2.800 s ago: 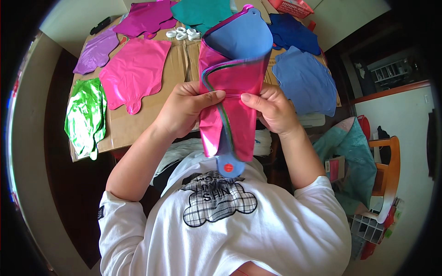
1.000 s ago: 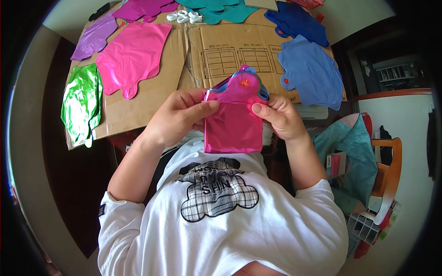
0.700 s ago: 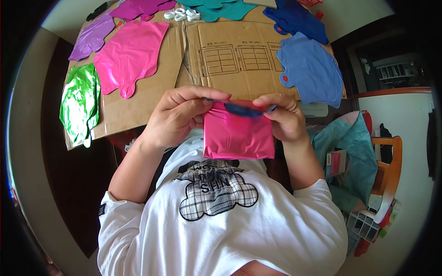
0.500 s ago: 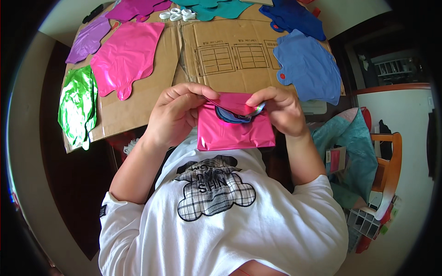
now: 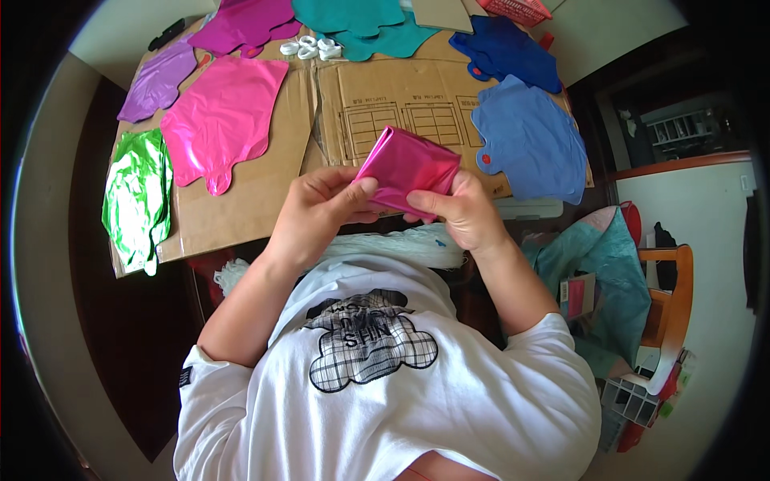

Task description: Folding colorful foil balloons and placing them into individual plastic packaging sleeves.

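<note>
A folded magenta foil balloon [image 5: 409, 167] is held up just above the near edge of a flattened cardboard sheet [image 5: 401, 112]. My left hand [image 5: 321, 210] pinches its lower left corner. My right hand [image 5: 457, 210] grips its lower right edge with the thumb on top. The balloon is now a small thick packet, tilted, with no blue part showing.
Flat foil balloons lie around the cardboard: pink [image 5: 220, 120], green [image 5: 136, 196], purple [image 5: 156, 80], teal [image 5: 361, 20], dark blue [image 5: 509, 52], light blue [image 5: 533, 140]. White clips [image 5: 309, 48] lie at the back. A wooden chair [image 5: 662, 313] with teal cloth stands to my right.
The long pink and blue balloon I held upright has been folded down in steps into a compact magenta packet, and I have moved it forward over the cardboard.
</note>
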`<state>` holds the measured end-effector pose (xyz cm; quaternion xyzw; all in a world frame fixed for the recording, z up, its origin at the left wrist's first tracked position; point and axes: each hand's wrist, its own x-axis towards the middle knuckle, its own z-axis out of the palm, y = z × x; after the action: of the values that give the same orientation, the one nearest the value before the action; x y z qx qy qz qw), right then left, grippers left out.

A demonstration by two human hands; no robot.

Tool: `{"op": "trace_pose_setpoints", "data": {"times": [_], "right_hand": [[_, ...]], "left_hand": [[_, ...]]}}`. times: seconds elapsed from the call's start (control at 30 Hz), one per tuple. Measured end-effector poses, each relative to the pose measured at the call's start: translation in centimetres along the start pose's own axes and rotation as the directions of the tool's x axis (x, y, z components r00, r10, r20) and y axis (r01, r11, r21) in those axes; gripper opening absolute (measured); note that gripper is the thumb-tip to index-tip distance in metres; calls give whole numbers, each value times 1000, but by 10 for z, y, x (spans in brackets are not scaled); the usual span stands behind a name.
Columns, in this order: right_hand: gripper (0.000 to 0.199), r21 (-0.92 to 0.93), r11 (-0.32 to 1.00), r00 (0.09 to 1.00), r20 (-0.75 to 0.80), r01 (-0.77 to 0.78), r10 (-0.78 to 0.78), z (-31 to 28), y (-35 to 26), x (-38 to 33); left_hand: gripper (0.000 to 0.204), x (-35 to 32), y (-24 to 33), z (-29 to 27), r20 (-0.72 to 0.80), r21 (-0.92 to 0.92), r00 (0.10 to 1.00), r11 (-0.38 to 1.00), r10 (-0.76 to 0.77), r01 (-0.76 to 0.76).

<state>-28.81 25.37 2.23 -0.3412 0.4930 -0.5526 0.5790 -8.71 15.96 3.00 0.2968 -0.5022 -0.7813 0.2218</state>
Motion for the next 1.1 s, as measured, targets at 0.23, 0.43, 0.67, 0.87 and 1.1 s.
{"op": "trace_pose_setpoints", "data": {"times": [0.23, 0.43, 0.67, 0.87, 1.1], "right_hand": [[28, 255, 944, 972, 162, -210, 173, -18, -22, 10], [20, -23, 987, 985, 58, 162, -160, -44, -45, 36], [19, -67, 971, 935, -263, 228, -237, -122, -101, 77], [28, -132, 957, 904, -317, 258, -287, -161, -117, 82], [30, -91, 973, 897, -378, 212, -231, -179, -107, 68]], "left_hand": [[22, 15, 14, 12, -24, 85, 991, 988, 129, -126], [45, 59, 55, 30, 39, -31, 993, 994, 108, -107], [47, 234, 105, 24, 254, 839, 859, 340, 444, -424], [35, 389, 85, -7, 518, 855, 755, -273, 403, -442], [24, 408, 94, -2, 442, 892, 876, -196, 192, -407]]}}
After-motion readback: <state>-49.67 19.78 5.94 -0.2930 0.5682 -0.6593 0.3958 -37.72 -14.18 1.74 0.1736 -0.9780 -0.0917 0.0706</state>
